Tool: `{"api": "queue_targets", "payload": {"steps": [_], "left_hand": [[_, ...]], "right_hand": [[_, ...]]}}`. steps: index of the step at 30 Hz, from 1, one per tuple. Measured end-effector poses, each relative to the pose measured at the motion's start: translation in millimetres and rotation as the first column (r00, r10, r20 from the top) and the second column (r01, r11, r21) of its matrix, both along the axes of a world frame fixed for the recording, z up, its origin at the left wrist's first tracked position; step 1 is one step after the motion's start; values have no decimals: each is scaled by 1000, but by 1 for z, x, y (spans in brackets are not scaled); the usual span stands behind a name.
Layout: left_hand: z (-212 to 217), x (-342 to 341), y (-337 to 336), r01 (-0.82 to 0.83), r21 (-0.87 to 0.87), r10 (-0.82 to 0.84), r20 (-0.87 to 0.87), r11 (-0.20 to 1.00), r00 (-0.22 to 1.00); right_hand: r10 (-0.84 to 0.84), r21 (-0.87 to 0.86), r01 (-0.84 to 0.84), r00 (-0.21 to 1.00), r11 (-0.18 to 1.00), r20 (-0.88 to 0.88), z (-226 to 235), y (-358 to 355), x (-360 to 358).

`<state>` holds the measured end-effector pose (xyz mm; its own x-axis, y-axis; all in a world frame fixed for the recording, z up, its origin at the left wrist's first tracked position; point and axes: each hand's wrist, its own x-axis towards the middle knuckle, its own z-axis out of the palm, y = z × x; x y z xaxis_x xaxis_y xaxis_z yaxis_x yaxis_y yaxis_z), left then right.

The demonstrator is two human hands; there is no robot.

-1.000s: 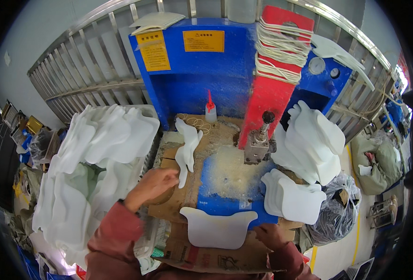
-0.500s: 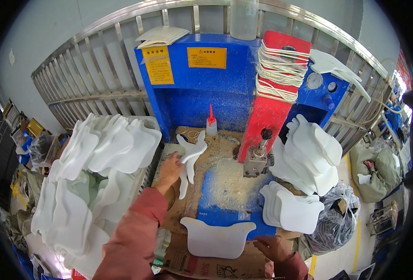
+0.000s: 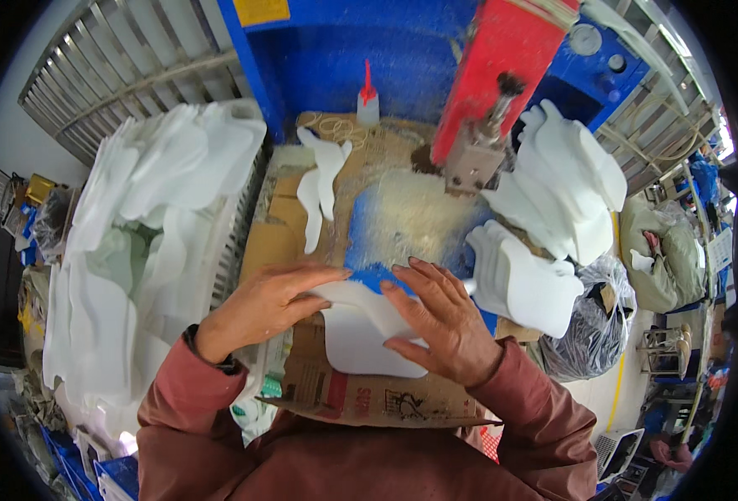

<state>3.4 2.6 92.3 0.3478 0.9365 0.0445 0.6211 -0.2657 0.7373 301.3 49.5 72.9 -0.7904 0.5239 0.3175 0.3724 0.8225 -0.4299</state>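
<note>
A wide, smooth white sheet piece (image 3: 369,349) lies on the cardboard-covered front edge in front of me. Across its far edge is a narrow curved white piece (image 3: 361,297). My left hand (image 3: 260,307) pinches the left end of this narrow piece between thumb and fingers. My right hand (image 3: 446,327) is over its right end, fingers bent and thumb on the near side, partly hiding it. Farther left on the board, more narrow curved white pieces (image 3: 326,174) lie together. Beyond my hands is a blue plate (image 3: 367,238) covered with pale dust.
A red machine arm (image 3: 502,79) with a metal head (image 3: 475,159) stands over the plate. White pieces are stacked at right (image 3: 529,284) and heaped in a crate (image 3: 234,242) at left. A red-nozzled bottle (image 3: 368,104) stands behind; a black plastic bag (image 3: 590,321) is at right.
My left hand has come from the narrow pieces back to the wide piece, and a narrow piece now lies across it. My right hand has moved up and in. The view has tilted down.
</note>
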Motion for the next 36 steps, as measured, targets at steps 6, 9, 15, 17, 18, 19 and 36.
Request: {"api": "queue_targets", "payload": {"steps": [6, 9, 15, 17, 18, 19, 36], "left_hand": [[-20, 18, 10, 57, -8, -56, 81, 998, 995], [-27, 17, 14, 80, -12, -78, 150, 997, 986], [-34, 6, 9, -61, -166, 84, 138, 984, 987], [-40, 1, 6, -129, -315, 167, 96, 940, 981], [-44, -1, 4, -152, -366, 199, 94, 918, 975], [-50, -2, 0, -162, -347, 197, 67, 924, 978], [-105, 8, -27, -389, -117, 391, -7, 914, 921]], "right_hand": [[22, -115, -30, 997, 993, -69, -25, -7, 12], [51, -108, -58, 997, 993, -63, -31, -9, 14], [106, -193, -114, 993, 975, -52, -35, -1, 11], [132, -163, -127, 991, 978, 16, -35, 0, 9], [151, -154, -145, 988, 977, 28, -37, 0, 7], [169, -156, -159, 984, 975, 52, -38, -1, 5], [205, -124, -184, 962, 975, 179, -73, 6, -18]]}}
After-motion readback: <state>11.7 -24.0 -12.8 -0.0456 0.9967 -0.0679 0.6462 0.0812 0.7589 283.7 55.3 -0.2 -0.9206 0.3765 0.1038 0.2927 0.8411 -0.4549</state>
